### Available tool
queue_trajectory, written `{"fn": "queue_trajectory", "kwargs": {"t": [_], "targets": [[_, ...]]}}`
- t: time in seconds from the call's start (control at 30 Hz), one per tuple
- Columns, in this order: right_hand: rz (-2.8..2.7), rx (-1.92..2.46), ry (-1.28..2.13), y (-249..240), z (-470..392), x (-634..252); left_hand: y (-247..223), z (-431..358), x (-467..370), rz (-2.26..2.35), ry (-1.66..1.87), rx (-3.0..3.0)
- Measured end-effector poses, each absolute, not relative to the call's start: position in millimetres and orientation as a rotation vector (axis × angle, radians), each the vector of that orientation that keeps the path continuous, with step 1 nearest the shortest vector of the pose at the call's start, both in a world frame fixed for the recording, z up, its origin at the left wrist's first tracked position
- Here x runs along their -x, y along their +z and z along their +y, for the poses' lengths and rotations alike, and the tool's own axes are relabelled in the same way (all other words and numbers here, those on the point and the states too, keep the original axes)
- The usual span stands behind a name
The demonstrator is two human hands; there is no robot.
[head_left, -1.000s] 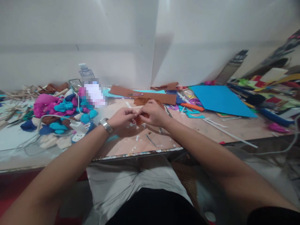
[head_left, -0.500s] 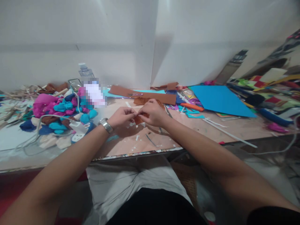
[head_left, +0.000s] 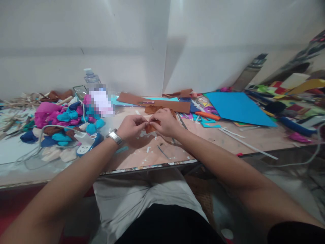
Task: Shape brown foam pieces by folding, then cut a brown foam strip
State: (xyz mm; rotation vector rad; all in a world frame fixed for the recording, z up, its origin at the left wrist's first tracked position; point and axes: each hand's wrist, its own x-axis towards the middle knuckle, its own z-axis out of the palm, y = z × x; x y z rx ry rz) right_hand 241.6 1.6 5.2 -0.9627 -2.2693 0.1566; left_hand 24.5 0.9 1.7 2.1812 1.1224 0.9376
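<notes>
My left hand (head_left: 131,127) and my right hand (head_left: 165,122) meet over the middle of the table, thumbs and fingertips pinched together. Between them is a small crinkled brown piece (head_left: 150,129), paper or cloth; I cannot tell which. More crumpled brown material (head_left: 151,109) shows just behind my right hand. Beyond both hands lies a flat brown strip (head_left: 172,106), and on it rests a small pink-handled cutting tool (head_left: 147,102). My fingers hide most of the pinched edge.
Pink, blue and cream crumpled bundles (head_left: 63,117) are heaped at left beside a power strip (head_left: 86,147) with a white cable. Behind stand a bottle (head_left: 91,77) and a blurred lit screen (head_left: 101,101). An orange cutter (head_left: 208,116) and a blue sheet (head_left: 241,108) lie at right.
Both hands stay in nearly the same place, still pinching the brown piece. The fingers of my right hand have shifted slightly. Nothing else on the table has visibly moved.
</notes>
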Motion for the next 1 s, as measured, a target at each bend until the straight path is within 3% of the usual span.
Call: {"fn": "queue_trajectory", "kwargs": {"t": [0.17, 0.43, 1.0], "targets": [[-2.204, 0.984, 0.188, 4.6, 2.8, -239.9, 7.3, -5.3, -25.6, 1.228, 1.023, -2.627], [-2.212, 1.03, 0.231, 4.7, 3.6, -239.2, 1.9, -1.8, -23.5, 1.159, 1.013, -2.869], [-2.26, 1.004, 0.147, 5.9, -1.1, -235.7, 2.6, -3.9, -26.3, 1.16, 1.101, -2.778]]}}
